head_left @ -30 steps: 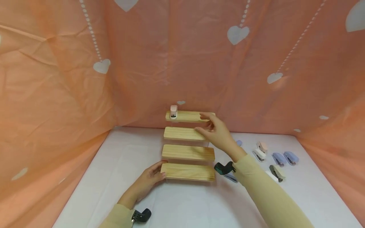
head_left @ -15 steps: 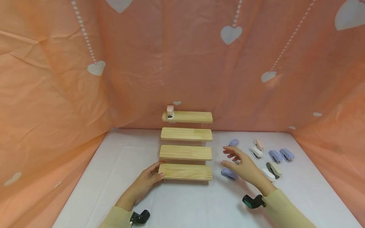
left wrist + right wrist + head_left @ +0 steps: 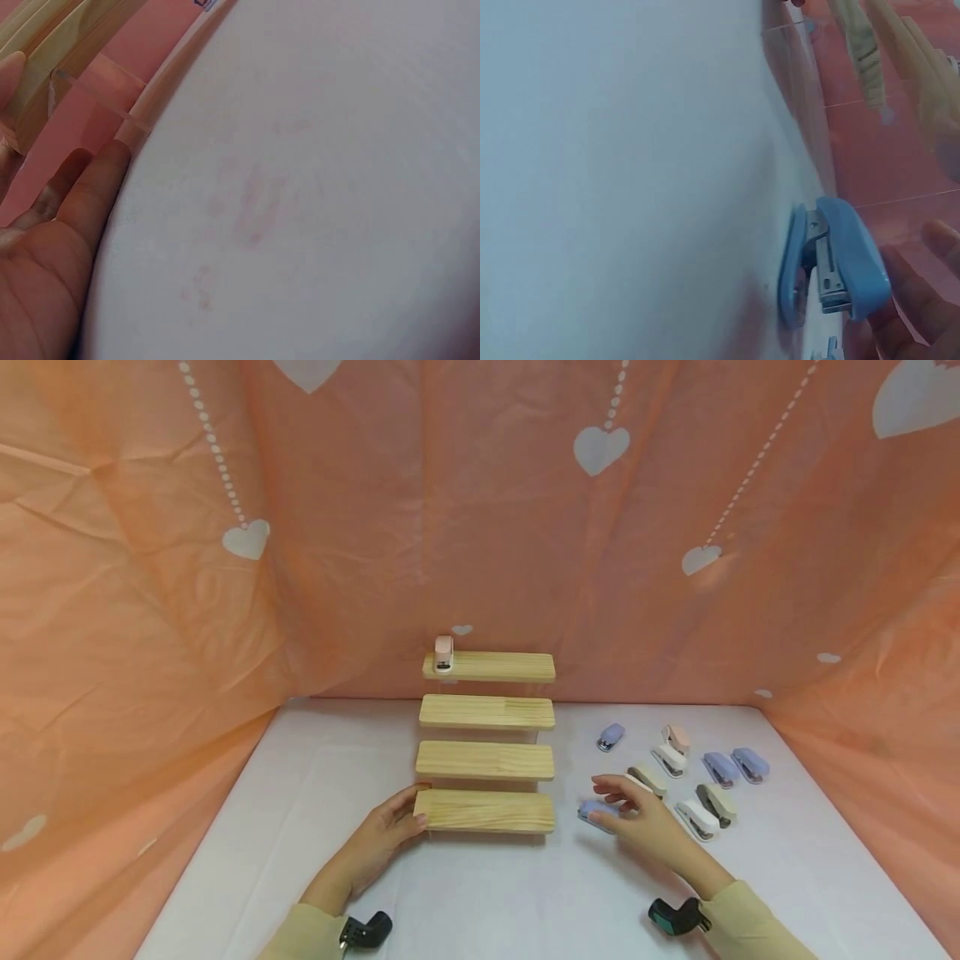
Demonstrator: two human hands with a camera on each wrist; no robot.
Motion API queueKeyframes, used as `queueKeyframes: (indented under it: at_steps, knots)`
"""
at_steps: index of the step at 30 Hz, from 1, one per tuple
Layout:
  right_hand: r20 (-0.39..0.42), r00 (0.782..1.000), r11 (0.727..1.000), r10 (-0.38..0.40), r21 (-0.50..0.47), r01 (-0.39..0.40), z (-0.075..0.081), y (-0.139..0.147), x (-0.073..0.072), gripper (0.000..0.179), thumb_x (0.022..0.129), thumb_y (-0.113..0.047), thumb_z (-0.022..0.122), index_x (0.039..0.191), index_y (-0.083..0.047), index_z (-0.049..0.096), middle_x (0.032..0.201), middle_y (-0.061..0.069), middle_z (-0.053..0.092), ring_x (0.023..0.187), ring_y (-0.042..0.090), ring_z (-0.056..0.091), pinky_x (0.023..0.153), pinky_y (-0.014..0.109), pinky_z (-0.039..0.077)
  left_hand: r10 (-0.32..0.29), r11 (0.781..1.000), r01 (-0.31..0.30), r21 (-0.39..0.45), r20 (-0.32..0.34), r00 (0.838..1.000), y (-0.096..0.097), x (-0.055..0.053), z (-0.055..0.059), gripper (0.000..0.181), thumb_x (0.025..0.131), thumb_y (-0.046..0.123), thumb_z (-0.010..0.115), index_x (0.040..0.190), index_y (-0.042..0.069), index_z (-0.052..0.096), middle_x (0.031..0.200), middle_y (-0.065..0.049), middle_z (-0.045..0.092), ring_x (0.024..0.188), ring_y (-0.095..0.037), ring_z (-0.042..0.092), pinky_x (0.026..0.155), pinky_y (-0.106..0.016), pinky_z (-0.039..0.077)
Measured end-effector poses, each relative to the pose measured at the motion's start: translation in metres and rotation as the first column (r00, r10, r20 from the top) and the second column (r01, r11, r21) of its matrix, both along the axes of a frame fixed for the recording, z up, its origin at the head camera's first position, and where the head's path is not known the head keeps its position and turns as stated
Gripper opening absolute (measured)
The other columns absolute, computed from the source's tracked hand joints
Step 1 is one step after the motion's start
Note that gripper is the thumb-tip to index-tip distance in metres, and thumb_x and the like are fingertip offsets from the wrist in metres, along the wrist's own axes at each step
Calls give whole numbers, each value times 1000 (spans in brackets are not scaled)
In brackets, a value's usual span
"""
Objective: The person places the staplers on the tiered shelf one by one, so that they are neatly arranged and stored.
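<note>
A stepped wooden shelf with pale boards stands mid-table in the head view. My left hand holds the left end of its lowest board, thumb on the wood; the wrist view shows other fingers stretched out below. On the top board, at the left, sits a pale pink stapler. My right hand is over a periwinkle-blue stapler right of the shelf, its fingers apart and partly covering it. In the right wrist view this stapler lies before the fingers; contact cannot be made out.
Several more staplers lie on the white table at the right: a purple one, a pink one, white ones, blue ones and grey-green ones. A peach curtain encloses the back and sides.
My right hand has left the right end of the upper boards and come down to the blue stapler at the right. The left hand stays at the shelf; the head view shifts slightly.
</note>
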State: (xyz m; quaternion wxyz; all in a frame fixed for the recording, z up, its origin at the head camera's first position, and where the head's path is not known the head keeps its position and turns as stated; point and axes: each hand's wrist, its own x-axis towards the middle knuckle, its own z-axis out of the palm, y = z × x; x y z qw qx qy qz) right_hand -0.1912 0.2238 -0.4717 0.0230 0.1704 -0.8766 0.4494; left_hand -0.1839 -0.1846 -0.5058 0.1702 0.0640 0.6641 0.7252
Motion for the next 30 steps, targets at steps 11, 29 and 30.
queueKeyframes:
  at_steps: [11,29,30]
  knots:
    - [221,975,1000,-12,26,6,-12,6,0,50,83,-34,75,127,-14,62,121,9,58,99,21,57,79,26,51,-3,1000,2,15,6,1000,0,0,-1,67,92,19,65,149,7,32,153,-20,27,138,-32,30,105,-33,40]
    - [254,966,998,58,10,-63,-14,13,-1,55,82,-26,78,131,-11,57,94,6,54,78,16,51,60,22,46,0,1000,0,20,1,1000,0,-1,-3,65,92,20,65,149,9,34,151,-17,31,136,-29,34,104,-31,41]
    - [254,965,997,67,6,-70,-13,13,-1,55,82,-26,78,131,-10,56,94,7,54,78,15,51,60,22,46,-1,1000,1,17,-2,1000,0,-1,-3,65,93,21,65,149,9,34,151,-17,31,136,-30,34,104,-31,41]
